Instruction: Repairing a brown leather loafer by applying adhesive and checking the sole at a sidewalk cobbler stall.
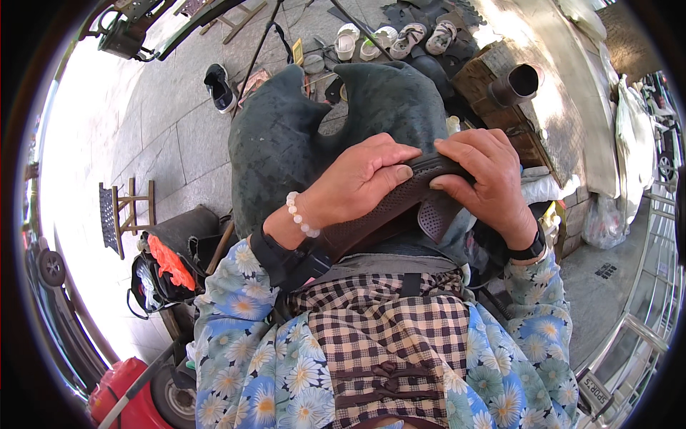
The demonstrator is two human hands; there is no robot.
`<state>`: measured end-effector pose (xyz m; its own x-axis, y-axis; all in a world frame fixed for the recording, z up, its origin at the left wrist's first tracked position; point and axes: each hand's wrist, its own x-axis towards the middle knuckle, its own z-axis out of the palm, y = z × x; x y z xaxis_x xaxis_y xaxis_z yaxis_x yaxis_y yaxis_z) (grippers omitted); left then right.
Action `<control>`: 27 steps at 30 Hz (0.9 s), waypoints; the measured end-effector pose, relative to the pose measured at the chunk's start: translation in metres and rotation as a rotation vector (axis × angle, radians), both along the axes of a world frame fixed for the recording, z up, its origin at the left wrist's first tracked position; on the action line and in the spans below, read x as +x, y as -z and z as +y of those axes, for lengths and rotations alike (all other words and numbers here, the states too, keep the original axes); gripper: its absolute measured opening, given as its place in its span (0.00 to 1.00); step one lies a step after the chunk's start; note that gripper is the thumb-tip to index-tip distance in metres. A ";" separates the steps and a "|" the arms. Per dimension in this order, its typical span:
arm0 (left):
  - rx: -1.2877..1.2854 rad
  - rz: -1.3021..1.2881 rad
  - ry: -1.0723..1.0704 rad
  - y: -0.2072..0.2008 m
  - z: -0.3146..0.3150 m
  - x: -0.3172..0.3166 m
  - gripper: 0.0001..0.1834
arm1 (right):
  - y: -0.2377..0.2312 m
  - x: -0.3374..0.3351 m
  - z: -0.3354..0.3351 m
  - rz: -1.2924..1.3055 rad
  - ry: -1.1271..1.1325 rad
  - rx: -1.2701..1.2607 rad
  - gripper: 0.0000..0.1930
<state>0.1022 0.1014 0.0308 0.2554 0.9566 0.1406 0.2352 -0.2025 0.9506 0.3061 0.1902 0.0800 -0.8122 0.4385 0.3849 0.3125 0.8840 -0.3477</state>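
Observation:
A dark brown slipper or sandal point(379, 214) with many small holes lies slantwise over my lap, its far end raised. My left hand point(361, 182) grips its upper edge between thumb and fingers. At the far end, my right hand point(489, 175) pinches the rim, thumb below and fingers above. A perforated flap-like part point(437, 218) hangs beneath my right thumb. The slipper's near end is partly hidden by my left wrist and forearm. Under it, a dark green cover point(279, 157) is spread over my knees.
Light clogs point(347, 41) and strapped sandals point(409, 40) stand ahead. A dark sneaker point(219, 87) lies to the left. At right stands a wooden crate point(511, 132) with a brown cylinder point(516, 84) on it. A black bag point(187, 232) and small wooden stool point(130, 211) are at left.

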 end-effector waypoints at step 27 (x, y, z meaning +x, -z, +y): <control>-0.177 -0.210 -0.238 0.005 0.036 0.008 0.16 | 0.007 -0.006 0.001 0.022 0.050 -0.090 0.36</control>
